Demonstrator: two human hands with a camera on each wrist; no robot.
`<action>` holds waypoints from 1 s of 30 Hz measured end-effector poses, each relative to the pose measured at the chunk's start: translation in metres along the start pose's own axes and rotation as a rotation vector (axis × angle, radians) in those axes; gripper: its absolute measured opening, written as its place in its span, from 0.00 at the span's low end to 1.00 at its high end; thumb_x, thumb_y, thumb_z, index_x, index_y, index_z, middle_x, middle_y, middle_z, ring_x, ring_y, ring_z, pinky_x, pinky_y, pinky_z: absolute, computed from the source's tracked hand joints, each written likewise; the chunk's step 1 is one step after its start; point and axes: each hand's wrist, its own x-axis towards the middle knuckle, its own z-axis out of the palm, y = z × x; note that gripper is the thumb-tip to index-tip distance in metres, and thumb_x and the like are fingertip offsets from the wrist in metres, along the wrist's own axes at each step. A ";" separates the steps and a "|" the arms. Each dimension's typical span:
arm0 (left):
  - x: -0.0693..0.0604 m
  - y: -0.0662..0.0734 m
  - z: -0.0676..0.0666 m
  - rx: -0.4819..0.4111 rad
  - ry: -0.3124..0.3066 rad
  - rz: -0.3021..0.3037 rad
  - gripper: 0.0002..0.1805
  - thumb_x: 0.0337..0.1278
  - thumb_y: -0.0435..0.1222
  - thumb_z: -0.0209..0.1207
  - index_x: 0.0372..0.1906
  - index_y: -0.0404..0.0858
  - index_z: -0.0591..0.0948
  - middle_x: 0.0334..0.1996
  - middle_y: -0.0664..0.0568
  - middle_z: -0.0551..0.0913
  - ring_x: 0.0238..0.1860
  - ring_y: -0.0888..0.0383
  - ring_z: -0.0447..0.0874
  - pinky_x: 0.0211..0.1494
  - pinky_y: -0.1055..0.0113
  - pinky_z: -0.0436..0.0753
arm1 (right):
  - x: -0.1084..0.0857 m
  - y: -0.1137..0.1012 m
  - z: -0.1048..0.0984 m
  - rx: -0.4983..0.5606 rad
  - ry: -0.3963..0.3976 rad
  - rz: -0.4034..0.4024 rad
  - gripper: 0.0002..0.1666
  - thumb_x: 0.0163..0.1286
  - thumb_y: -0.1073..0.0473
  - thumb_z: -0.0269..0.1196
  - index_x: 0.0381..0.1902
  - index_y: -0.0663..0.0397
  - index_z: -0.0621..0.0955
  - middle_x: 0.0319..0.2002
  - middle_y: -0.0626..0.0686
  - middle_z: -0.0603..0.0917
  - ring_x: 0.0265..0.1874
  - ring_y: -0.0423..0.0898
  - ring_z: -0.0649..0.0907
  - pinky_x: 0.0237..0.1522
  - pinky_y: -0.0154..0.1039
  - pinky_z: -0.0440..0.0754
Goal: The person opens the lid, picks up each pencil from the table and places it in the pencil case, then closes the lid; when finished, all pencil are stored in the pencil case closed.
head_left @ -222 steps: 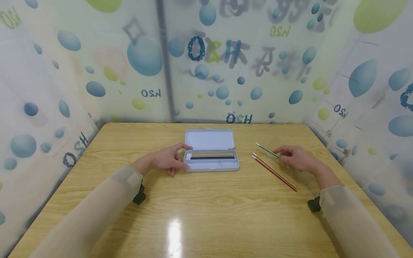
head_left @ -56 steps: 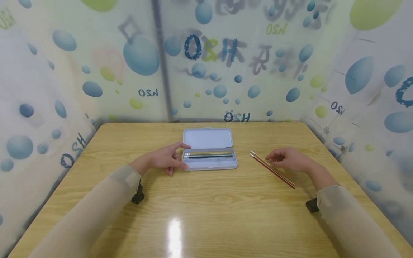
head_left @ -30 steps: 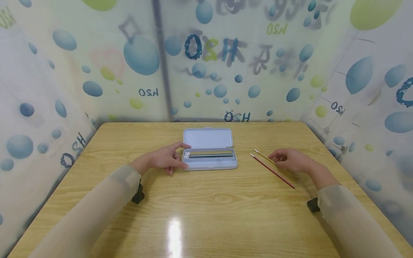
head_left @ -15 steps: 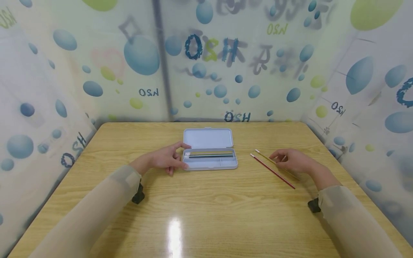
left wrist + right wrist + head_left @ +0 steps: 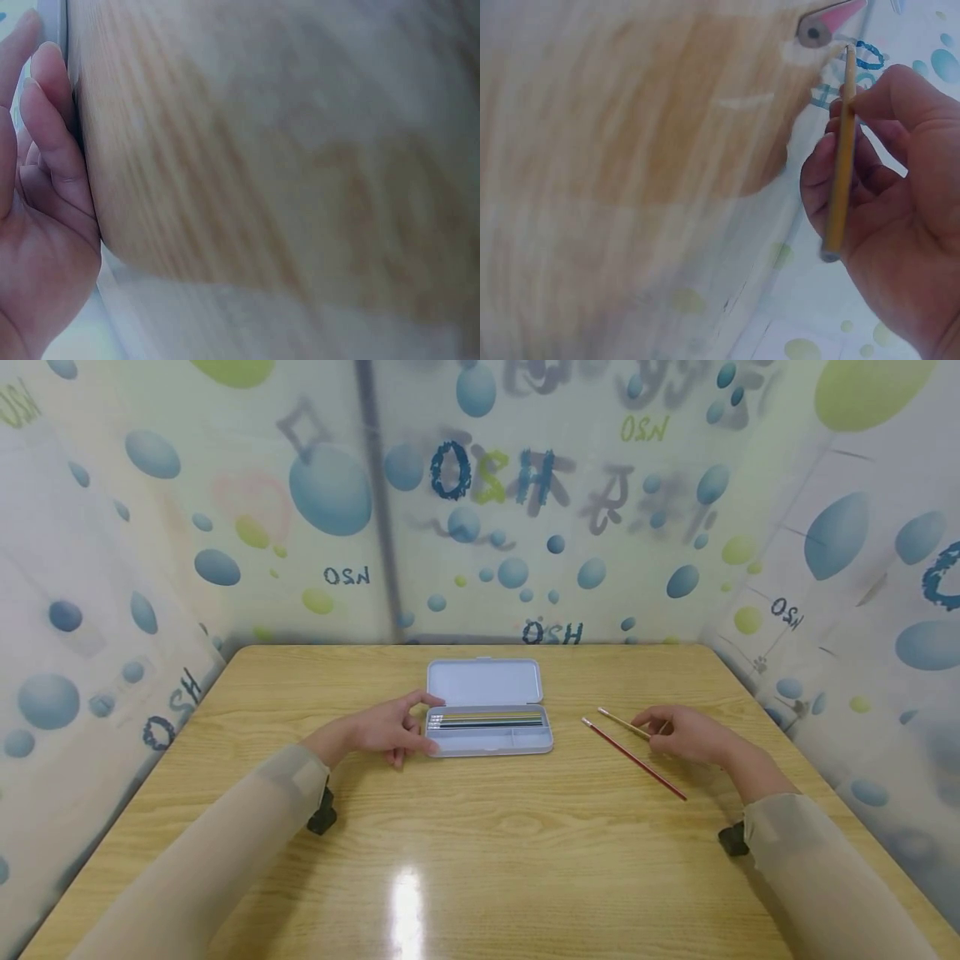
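Observation:
A pale blue pencil case (image 5: 471, 743) lies with its lid (image 5: 486, 682) laid back. Several pencils (image 5: 491, 720) lie side by side in its rear compartment, eraser ends to the left. My left hand (image 5: 384, 729) holds the case's left end, index finger at the hinge corner and thumb at the front corner. On the right, my right hand (image 5: 693, 735) pinches a yellow pencil (image 5: 840, 187) between thumb and fingers; its eraser end points toward the case. Beside it a red pencil (image 5: 637, 760) lies slantwise on the table.
The wooden table (image 5: 495, 852) ends at a patterned curtain (image 5: 517, 527) behind and at both sides. The case's front holds a long and a small compartment. A dark wrist strap device (image 5: 733, 838) hangs under the right sleeve.
At first my right hand held a green pencil, which now lies in the case. Since then it has taken the yellow pencil and drawn it rightward from the red one. My left hand stays put.

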 end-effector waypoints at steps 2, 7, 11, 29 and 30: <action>0.000 0.000 0.000 -0.002 0.003 -0.002 0.49 0.69 0.47 0.75 0.85 0.50 0.58 0.23 0.52 0.79 0.17 0.58 0.81 0.24 0.68 0.81 | 0.000 0.001 0.000 0.010 -0.003 0.005 0.26 0.72 0.64 0.65 0.67 0.58 0.84 0.52 0.57 0.85 0.46 0.49 0.82 0.48 0.44 0.81; 0.000 0.000 0.001 -0.001 0.006 -0.003 0.49 0.69 0.47 0.75 0.85 0.51 0.58 0.23 0.52 0.79 0.17 0.58 0.81 0.24 0.68 0.80 | -0.001 0.000 -0.002 0.034 -0.007 0.000 0.27 0.73 0.64 0.63 0.69 0.58 0.83 0.51 0.58 0.83 0.43 0.48 0.80 0.43 0.42 0.80; 0.000 0.001 0.000 0.001 0.001 -0.001 0.50 0.69 0.47 0.75 0.86 0.50 0.58 0.23 0.52 0.79 0.17 0.59 0.80 0.24 0.69 0.80 | -0.002 0.000 -0.003 0.018 0.000 -0.012 0.25 0.79 0.62 0.60 0.71 0.55 0.82 0.52 0.58 0.85 0.41 0.46 0.80 0.42 0.41 0.79; -0.001 0.001 0.001 -0.010 0.002 -0.002 0.49 0.70 0.46 0.74 0.86 0.49 0.57 0.23 0.51 0.78 0.17 0.58 0.81 0.24 0.68 0.80 | 0.005 -0.010 -0.005 0.047 0.089 -0.065 0.23 0.85 0.59 0.62 0.74 0.47 0.82 0.49 0.57 0.83 0.30 0.45 0.77 0.31 0.38 0.77; -0.001 0.002 0.001 -0.010 0.002 -0.003 0.49 0.70 0.46 0.75 0.86 0.49 0.57 0.23 0.52 0.78 0.17 0.58 0.81 0.24 0.68 0.80 | 0.006 -0.012 -0.005 0.047 0.093 -0.070 0.23 0.85 0.58 0.62 0.74 0.47 0.82 0.49 0.56 0.82 0.31 0.45 0.77 0.31 0.39 0.77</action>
